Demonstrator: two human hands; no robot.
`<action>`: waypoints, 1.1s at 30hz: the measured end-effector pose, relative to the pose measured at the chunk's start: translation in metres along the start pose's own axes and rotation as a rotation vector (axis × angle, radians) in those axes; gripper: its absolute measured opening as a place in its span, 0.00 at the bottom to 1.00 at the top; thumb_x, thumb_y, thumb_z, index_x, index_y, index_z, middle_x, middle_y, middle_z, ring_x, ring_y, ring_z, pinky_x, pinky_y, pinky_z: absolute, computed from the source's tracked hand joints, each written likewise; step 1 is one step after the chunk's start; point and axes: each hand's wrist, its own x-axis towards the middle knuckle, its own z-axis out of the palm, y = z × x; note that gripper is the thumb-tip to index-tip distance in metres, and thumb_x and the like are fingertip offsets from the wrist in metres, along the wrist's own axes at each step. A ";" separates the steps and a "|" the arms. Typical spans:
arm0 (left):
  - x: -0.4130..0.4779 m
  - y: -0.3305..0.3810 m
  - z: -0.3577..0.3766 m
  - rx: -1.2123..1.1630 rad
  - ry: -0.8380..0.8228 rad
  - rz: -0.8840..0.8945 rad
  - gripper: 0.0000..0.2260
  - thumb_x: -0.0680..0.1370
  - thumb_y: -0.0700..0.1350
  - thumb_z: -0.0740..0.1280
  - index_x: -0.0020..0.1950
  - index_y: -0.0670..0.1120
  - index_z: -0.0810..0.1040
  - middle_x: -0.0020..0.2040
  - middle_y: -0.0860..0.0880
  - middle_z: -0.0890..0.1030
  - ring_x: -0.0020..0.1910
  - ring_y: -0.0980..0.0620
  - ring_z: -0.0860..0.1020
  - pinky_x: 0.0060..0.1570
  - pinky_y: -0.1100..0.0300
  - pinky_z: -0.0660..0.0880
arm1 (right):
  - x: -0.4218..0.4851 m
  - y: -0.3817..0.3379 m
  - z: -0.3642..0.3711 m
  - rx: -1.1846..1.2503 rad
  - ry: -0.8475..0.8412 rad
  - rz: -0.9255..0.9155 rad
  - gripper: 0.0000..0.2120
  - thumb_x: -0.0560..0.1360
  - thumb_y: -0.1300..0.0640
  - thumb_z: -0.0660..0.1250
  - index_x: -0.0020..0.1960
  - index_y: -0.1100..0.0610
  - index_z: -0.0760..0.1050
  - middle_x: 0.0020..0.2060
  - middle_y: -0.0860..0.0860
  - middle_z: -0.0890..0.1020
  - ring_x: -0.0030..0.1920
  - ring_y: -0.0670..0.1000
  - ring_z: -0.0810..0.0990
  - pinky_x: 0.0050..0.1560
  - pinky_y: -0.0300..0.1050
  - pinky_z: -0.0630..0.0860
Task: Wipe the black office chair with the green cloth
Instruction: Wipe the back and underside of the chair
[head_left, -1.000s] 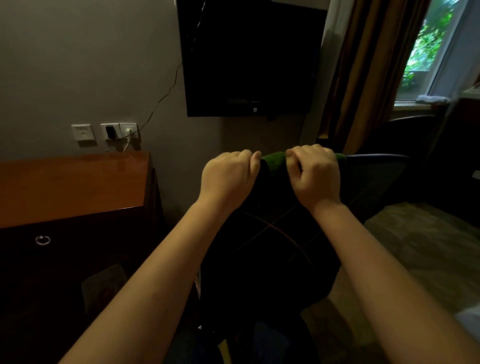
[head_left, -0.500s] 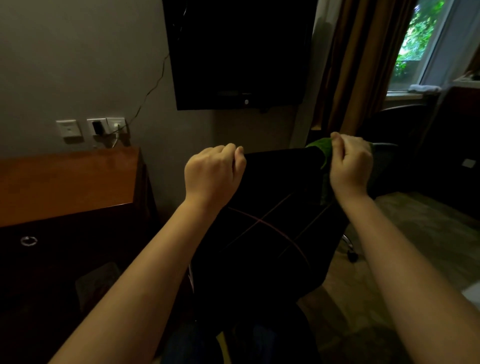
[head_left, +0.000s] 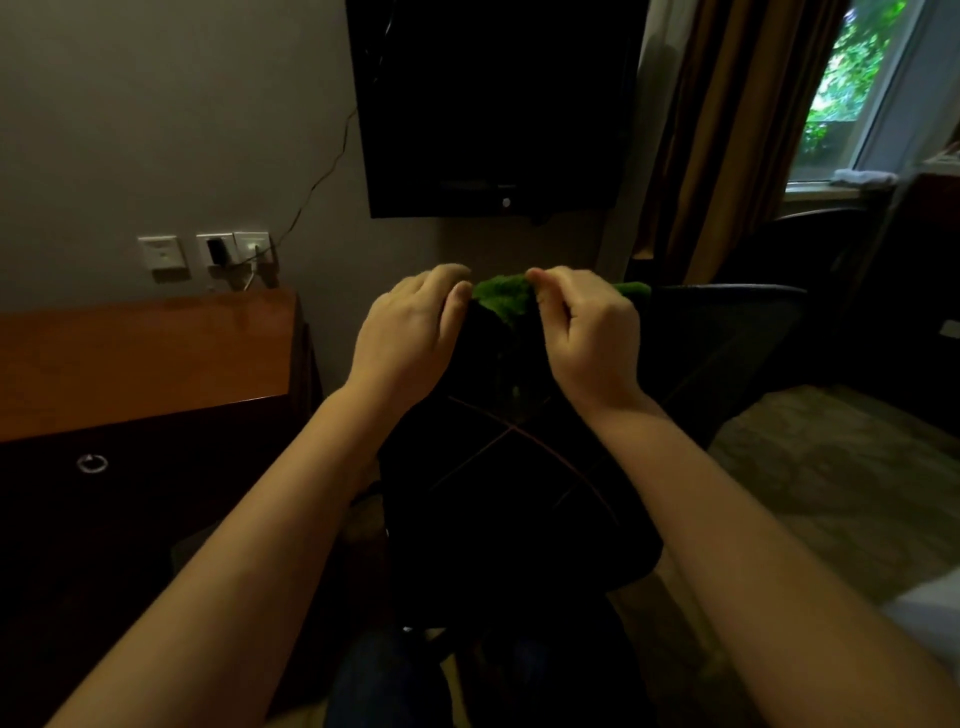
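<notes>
The black office chair (head_left: 519, 493) stands right in front of me, its backrest facing me with thin crossed seam lines. The green cloth (head_left: 503, 297) lies bunched over the top edge of the backrest. My right hand (head_left: 584, 332) pinches the cloth against that edge, and a strip of green shows past its knuckles at the right. My left hand (head_left: 415, 332) is curled over the top edge just left of the cloth, its thumb touching the green; whether it holds the cloth or the chair is not clear.
A wooden desk (head_left: 145, 358) with a ring-pull drawer stands at the left, wall sockets (head_left: 208, 252) above it. A dark television (head_left: 493, 104) hangs on the wall ahead. Brown curtains (head_left: 727, 130), a window and a dark armchair (head_left: 810, 249) are at the right, over patterned carpet (head_left: 831, 467).
My right hand slid the cloth out to the right along the backrest top, then back to the left. It is now beside my left hand, which has stayed on the top edge.
</notes>
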 end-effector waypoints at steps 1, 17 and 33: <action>-0.002 0.004 -0.004 -0.055 0.026 0.005 0.20 0.83 0.51 0.51 0.66 0.44 0.76 0.62 0.45 0.79 0.61 0.45 0.75 0.58 0.51 0.68 | -0.001 -0.002 -0.003 0.002 0.014 0.006 0.16 0.81 0.56 0.60 0.42 0.65 0.80 0.33 0.56 0.80 0.34 0.55 0.79 0.34 0.52 0.74; -0.060 0.048 -0.005 -0.082 0.007 0.189 0.06 0.77 0.42 0.66 0.49 0.41 0.81 0.43 0.46 0.82 0.45 0.43 0.80 0.47 0.50 0.70 | -0.048 -0.001 -0.072 0.006 -0.649 0.194 0.19 0.74 0.35 0.63 0.47 0.52 0.76 0.36 0.46 0.80 0.36 0.46 0.79 0.36 0.46 0.74; -0.091 0.031 0.016 -0.115 -0.133 0.027 0.04 0.77 0.44 0.70 0.48 0.44 0.80 0.42 0.47 0.82 0.42 0.46 0.80 0.38 0.57 0.71 | -0.096 0.026 -0.089 0.419 -0.552 0.497 0.08 0.77 0.58 0.68 0.41 0.59 0.77 0.39 0.56 0.80 0.41 0.53 0.79 0.43 0.46 0.72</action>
